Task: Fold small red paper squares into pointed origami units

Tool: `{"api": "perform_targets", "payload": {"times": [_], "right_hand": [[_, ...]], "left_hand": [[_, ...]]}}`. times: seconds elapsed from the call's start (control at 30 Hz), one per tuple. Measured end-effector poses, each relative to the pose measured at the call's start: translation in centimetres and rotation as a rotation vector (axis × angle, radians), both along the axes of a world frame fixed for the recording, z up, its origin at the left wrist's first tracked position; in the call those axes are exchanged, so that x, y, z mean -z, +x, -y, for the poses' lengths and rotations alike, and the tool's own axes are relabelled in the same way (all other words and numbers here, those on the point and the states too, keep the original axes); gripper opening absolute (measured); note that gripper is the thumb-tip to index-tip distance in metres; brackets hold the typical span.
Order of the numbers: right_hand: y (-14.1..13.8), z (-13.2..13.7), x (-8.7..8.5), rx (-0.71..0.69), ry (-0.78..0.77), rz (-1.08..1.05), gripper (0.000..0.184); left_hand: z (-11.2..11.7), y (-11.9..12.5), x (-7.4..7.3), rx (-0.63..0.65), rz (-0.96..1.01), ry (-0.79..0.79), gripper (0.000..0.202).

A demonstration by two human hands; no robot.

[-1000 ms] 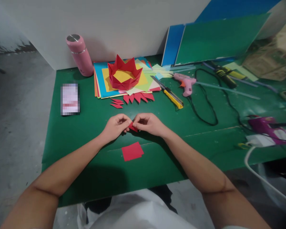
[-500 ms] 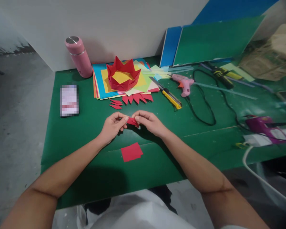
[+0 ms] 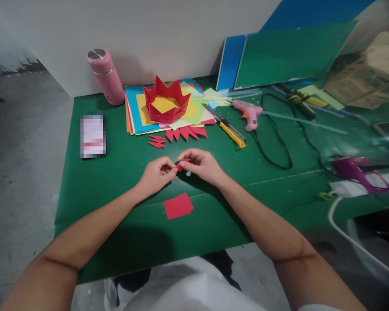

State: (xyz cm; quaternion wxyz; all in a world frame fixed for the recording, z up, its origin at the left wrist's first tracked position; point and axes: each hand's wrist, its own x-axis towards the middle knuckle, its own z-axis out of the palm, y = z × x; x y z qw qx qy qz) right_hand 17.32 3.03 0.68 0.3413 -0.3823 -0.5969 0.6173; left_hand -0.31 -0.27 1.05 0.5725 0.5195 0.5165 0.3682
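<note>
Between my two hands is a small folded piece of red paper (image 3: 180,165), partly covered by fingers. My left hand (image 3: 158,175) pinches its left end with thumb and forefinger. On its other side, my right hand (image 3: 201,166) grips it between thumb and fingers. Flat red paper pieces (image 3: 178,206) lie on the green table just below my hands. Beyond them are several small folded red paper pieces (image 3: 186,133) in a row. A red folded-paper ring with pointed tips (image 3: 167,113) rests on a stack of coloured paper (image 3: 135,116).
A yellow utility knife (image 3: 232,134) with its blade out and a pink glue gun (image 3: 251,115) with a looping black cord lie to the right. A pink bottle (image 3: 108,80) and a pixelated rectangular object (image 3: 93,136) are at left. A purple power strip (image 3: 353,170) sits far right.
The red paper has turned in my fingers and now shows a pointed tip to the right. My left hand has shifted slightly right and down along it.
</note>
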Motion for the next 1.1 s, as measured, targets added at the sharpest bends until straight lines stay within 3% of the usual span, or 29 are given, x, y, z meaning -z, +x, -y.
{"api": "perform_targets", "payload": {"times": [0.1,0.2,0.3,0.37,0.6,0.97,1.1], "right_hand": [[0.01,0.08,0.33,-0.001,0.147,-0.019,0.037],[0.02,0.21,0.65,-0.044,0.47,0.116,0.025],[0.02,0.28,0.71,-0.09,0.763,0.296,0.017],[0.05,0.23,0.62,-0.075,0.84,0.345,0.018],[0.22,0.01,0.37,-0.011,0.833,0.347,0.015],[0.2,-0.01,0.19,0.001,0.779,0.215,0.01],[0.03,0.14,0.08,0.028,0.695,0.218,0.009]], "left_hand": [[-0.36,-0.18,-0.19,-0.067,0.075,-0.049,0.021],[-0.79,-0.39,-0.29,-0.145,0.183,-0.109,0.022],[-1.0,-0.53,-0.3,-0.142,0.211,-0.146,0.024],[-0.99,-0.6,-0.31,-0.11,0.204,-0.154,0.025],[-0.81,-0.76,-0.46,0.041,0.213,-0.177,0.028],[-0.93,-0.76,-0.39,0.068,0.232,-0.207,0.026],[-0.73,-0.5,-0.08,0.053,0.206,-0.153,0.029]]}}
